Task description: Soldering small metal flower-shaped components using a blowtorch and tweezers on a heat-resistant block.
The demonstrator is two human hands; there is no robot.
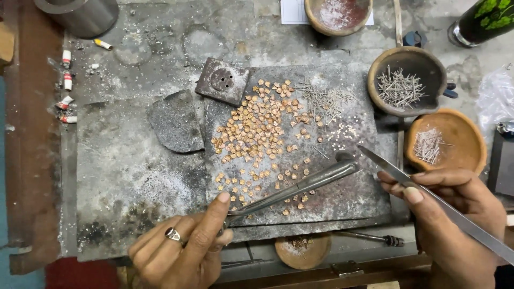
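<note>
Grey slab (342, 198) at centre, scorched. Left hand (179, 249) at 7 o'clock, fingers clamped on metal tool (300, 187), whose tip points toward 2 o'clock over the slab. Right hand (455, 225) at 4 o'clock, fingers pinched on tweezers (423, 192), tip aimed at 10 o'clock, near the tool tip. Clay bowl (407, 80) of pins at 2 o'clock. Small copper pieces (257, 128) scattered just above centre.

We see a white ruled paper sheet (293, 10) at the top edge, and a crinkled clear plastic bag (495, 96) at the right edge.
</note>
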